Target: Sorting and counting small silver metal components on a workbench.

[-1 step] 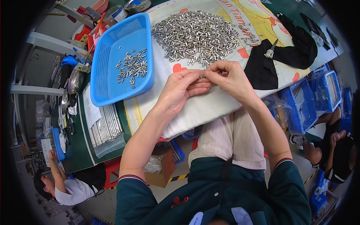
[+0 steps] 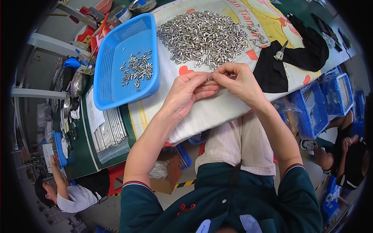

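Observation:
Both hands meet over the near side of a light printed cloth (image 2: 221, 103). My left hand (image 2: 190, 91) is closed, with thumb and forefinger pinching small silvery metal pieces (image 2: 209, 79). From the right, the thumb and forefinger of my right hand (image 2: 237, 82) close on the same pieces, whose exact shape is mostly covered by fingertips. Just beyond my fingers spreads a large heap of small pointed metal pins (image 2: 202, 35). To the left stands a blue perforated plastic basket (image 2: 103, 77), with a smaller group of similar pins (image 2: 138, 70) inside.
Black cloth (image 2: 272, 70) lies at the right with a small pointed tool (image 2: 282, 51) on it. Metal rods (image 2: 108, 130) in a bag lie left of the cloth. Blue crates (image 2: 311, 110) stand at right. One person (image 2: 74, 194) sits at left, another (image 2: 345, 155) at right.

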A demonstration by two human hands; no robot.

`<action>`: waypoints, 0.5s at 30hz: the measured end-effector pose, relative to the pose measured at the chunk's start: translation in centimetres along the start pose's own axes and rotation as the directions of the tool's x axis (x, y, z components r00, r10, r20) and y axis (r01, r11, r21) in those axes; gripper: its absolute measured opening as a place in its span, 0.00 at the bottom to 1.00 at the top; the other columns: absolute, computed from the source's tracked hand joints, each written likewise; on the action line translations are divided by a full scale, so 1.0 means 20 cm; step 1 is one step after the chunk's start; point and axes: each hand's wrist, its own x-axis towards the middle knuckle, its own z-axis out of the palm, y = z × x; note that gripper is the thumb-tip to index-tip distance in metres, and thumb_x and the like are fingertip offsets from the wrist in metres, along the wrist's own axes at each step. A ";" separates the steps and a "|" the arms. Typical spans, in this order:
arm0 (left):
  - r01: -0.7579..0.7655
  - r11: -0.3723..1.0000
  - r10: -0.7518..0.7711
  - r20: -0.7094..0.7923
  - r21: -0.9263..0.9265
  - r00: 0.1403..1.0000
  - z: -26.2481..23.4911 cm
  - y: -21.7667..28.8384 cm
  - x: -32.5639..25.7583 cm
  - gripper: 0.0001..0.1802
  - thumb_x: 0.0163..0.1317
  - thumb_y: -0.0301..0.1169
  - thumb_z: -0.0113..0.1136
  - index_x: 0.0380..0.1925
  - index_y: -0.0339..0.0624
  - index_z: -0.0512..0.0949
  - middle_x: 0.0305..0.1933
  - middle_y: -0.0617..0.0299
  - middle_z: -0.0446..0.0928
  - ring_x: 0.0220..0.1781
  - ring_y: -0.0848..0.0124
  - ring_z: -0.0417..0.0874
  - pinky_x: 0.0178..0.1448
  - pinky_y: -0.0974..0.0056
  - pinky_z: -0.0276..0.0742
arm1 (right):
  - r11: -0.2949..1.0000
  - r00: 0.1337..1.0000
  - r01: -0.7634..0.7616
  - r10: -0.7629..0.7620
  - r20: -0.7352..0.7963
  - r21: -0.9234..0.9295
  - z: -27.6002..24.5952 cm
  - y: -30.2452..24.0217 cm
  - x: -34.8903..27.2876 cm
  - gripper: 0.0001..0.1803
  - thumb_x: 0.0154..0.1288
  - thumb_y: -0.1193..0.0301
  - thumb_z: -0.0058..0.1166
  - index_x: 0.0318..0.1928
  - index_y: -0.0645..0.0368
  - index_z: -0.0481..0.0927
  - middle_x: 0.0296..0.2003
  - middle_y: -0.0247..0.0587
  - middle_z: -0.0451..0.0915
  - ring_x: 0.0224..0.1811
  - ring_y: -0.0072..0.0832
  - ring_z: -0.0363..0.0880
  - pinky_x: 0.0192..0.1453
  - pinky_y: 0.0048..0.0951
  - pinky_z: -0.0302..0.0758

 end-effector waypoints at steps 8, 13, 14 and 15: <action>0.031 0.997 -0.029 0.032 -0.065 0.999 -0.01 0.00 0.00 0.13 0.65 0.29 0.47 0.42 0.29 0.74 0.37 0.51 0.79 0.40 0.66 0.82 0.46 0.66 0.81 | 0.998 1.000 -0.019 0.018 0.013 0.059 0.00 -0.01 0.00 0.11 0.56 0.70 0.55 0.30 0.68 0.80 0.21 0.31 0.77 0.24 0.13 0.66 0.29 0.18 0.66; 0.041 0.996 -0.039 0.033 -0.085 0.999 -0.01 0.00 0.00 0.13 0.65 0.29 0.47 0.42 0.29 0.74 0.38 0.51 0.79 0.40 0.66 0.82 0.47 0.66 0.80 | 0.997 0.999 -0.039 0.038 0.025 0.062 -0.01 0.00 0.00 0.12 0.56 0.69 0.54 0.31 0.68 0.80 0.21 0.31 0.76 0.25 0.13 0.67 0.30 0.18 0.66; 0.041 0.996 -0.038 0.033 -0.085 0.999 -0.01 0.00 0.00 0.13 0.65 0.29 0.47 0.42 0.29 0.74 0.38 0.51 0.79 0.40 0.66 0.82 0.47 0.66 0.80 | 0.997 0.999 -0.039 0.038 0.026 0.062 -0.01 0.00 0.00 0.12 0.56 0.69 0.54 0.31 0.68 0.80 0.21 0.31 0.76 0.25 0.13 0.67 0.30 0.18 0.66; 0.041 0.995 -0.037 0.037 -0.092 0.999 -0.01 0.00 0.00 0.13 0.65 0.29 0.47 0.42 0.29 0.73 0.38 0.51 0.78 0.40 0.66 0.82 0.47 0.66 0.81 | 0.997 0.999 -0.040 0.039 0.029 0.061 -0.01 0.00 0.00 0.12 0.56 0.69 0.55 0.31 0.68 0.80 0.21 0.31 0.77 0.25 0.13 0.67 0.30 0.18 0.66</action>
